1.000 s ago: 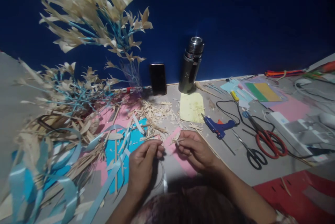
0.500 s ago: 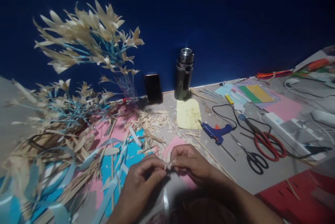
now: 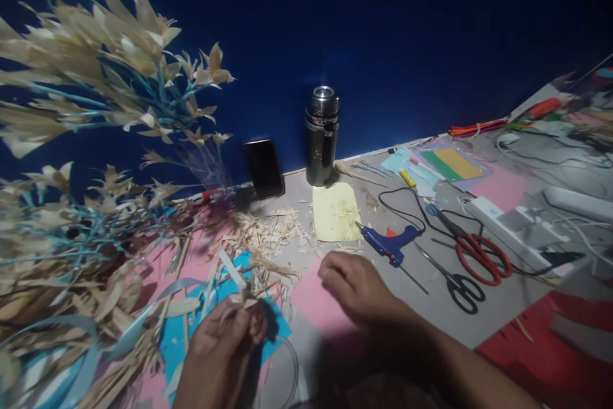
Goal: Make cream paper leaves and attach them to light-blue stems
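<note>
Dark blue wall (image 3: 402, 39) at twelve o'clock, cluttered grey table (image 3: 431, 307) below it
At seven, a blue sheet (image 3: 281, 329); at five, the right hand (image 3: 352, 284) curled, contents hidden; at seven, above the sheet, the left hand (image 3: 223, 335), thumb and fingers pinching a small off-white flower (image 3: 244, 300), papery, with pointed tips.

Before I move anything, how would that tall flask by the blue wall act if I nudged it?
The flask would probably tip under a push high up, since it stands tall on a narrow base. Once over, its rounded body could roll. Its shiny cap looks smooth, so it may be slippery there.
</note>
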Available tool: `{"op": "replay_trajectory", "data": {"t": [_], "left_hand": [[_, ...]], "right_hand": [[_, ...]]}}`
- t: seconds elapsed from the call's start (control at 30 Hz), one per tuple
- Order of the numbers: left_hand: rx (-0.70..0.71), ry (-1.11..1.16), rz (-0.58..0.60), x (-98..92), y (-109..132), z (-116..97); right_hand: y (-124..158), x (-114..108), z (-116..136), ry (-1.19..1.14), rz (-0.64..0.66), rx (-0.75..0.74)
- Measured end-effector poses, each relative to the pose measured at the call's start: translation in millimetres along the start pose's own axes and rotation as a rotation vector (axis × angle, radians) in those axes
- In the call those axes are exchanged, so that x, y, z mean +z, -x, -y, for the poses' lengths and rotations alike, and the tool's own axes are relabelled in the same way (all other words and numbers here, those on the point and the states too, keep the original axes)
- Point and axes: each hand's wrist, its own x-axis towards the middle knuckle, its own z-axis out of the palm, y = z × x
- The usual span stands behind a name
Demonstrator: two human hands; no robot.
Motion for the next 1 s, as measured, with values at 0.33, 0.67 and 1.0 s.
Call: {"op": "replay_trajectory", "data": {"t": [0.33, 0.67, 1.0], "left_hand": [[-0.035, 0.091, -0.053, 0.7, 5, -5], [-0.056, 0.148, -0.111, 7.7, -3, -11], [-0.071, 0.254, -0.030, 39.6, -16, -14]], "right_hand": [[-85, 10, 14, 0.722, 0.112, 0.133], [-85, -19, 10, 0.332, 0.045, 0.134], [-14, -10, -11, -0.726, 0.107, 0.264]]}}
